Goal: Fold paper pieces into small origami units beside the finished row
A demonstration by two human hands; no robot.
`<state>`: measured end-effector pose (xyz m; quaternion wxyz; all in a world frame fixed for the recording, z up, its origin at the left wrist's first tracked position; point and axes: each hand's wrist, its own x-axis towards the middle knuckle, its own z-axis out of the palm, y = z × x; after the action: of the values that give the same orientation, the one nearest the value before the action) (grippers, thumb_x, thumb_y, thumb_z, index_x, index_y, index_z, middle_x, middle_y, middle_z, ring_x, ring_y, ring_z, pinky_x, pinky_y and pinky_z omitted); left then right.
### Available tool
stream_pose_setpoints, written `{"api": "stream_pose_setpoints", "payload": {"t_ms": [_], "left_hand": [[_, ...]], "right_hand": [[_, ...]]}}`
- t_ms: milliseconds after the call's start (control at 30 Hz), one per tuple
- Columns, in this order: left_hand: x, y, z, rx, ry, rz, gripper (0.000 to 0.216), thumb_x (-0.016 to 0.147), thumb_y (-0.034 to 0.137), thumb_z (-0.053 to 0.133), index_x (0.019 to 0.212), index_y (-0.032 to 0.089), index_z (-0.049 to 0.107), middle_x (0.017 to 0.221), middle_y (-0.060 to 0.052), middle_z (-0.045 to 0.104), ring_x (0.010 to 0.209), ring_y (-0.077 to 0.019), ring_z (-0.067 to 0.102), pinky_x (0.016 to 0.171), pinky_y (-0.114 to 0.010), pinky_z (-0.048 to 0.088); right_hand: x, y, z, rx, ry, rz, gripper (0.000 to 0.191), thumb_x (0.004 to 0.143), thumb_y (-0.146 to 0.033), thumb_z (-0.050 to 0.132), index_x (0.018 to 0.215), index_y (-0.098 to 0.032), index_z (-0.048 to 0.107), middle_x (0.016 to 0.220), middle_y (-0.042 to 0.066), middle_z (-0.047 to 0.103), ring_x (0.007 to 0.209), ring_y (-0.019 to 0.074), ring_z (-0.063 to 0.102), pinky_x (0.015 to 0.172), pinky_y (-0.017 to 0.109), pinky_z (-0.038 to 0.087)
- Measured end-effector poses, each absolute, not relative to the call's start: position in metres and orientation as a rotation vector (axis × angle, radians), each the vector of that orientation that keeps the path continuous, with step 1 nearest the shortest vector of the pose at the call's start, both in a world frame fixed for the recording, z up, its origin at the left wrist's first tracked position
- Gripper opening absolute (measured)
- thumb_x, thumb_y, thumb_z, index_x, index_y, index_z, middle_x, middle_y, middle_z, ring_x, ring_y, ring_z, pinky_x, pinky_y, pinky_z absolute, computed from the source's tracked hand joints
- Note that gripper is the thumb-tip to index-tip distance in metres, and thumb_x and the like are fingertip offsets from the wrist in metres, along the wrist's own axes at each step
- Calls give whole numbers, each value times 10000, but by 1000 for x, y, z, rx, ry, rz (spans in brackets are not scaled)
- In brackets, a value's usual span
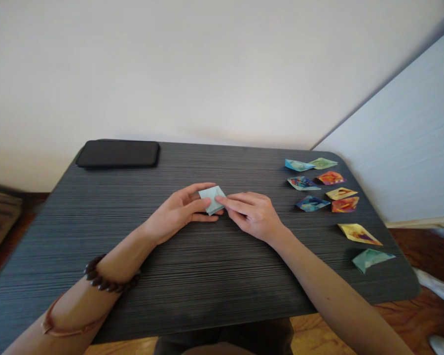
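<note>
A small folded piece of pale blue paper (pixel 214 197) is held just above the middle of the dark table. My left hand (pixel 183 207) grips its left side, thumb on top and fingers behind and beneath. My right hand (pixel 253 212) touches the right part of the paper, its index fingertip pressing on the face. The other right fingers are curled together, and whether the right thumb also pinches the paper is hard to see.
Several folded colourful paper pieces (pixel 313 203) lie along the right side of the dark wood-grain table (pixel 192 276). At the back left rests a black phone-like slab (pixel 118 154). A white wall (pixel 214 74) stands behind, and a pale panel (pixel 410 128) rises at the right.
</note>
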<state>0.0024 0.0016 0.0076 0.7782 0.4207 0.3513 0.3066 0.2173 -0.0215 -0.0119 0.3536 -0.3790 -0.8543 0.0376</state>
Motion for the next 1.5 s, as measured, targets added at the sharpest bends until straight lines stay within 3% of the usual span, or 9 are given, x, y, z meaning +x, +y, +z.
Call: {"api": "stream_pose_setpoints", "payload": {"t_ms": [300,700,833,967,1100,1500], "left_hand": [[5,1,3,969,812,673,430,821,227,650,1228,168,523,1138,-95,660,899,-172,677,886,-338,536],[8,-1,6,1051,937,686,550,724,204,724,1231,147,520,1017,-84,713,865,-190,692,879,-358,528],[11,-4,10,1167,985,638,539,747,213,692,1256,176,518,910,-49,739,893,-216,688,836,-360,542],[11,-6,7,1259,977,606,481,777,236,661,1240,186,540,1001,-53,725,965,-226,667,846,-359,538],[10,-6,5,1324,916,609,408,808,262,626,1206,187,576,1105,-54,692,991,-217,657,886,-354,523],[12,-10,4,1486,1064,757,378,784,338,669,1134,199,638,1085,-29,703,979,-221,662,925,-361,510]], "right_hand": [[217,-21,-13,-967,-2165,182,364,851,-137,533,1171,-281,630,1013,12,697,801,115,652,738,247,518],[215,-25,-7,-982,-2099,392,338,866,-170,510,1169,-269,623,1098,20,676,899,128,656,804,265,529],[209,-26,-6,-1070,-1937,514,330,871,-245,556,1200,-241,580,987,15,706,778,114,658,744,249,538],[205,-25,-8,-1138,-1869,566,215,845,-314,611,1028,-206,643,891,19,709,675,107,632,644,231,526],[206,-24,-7,-1095,-1905,497,171,855,-288,602,1000,-214,653,930,31,671,670,95,602,645,235,517],[205,-26,-5,-970,-1963,225,144,848,-222,598,968,-239,675,844,22,626,728,114,604,656,251,505]]}}
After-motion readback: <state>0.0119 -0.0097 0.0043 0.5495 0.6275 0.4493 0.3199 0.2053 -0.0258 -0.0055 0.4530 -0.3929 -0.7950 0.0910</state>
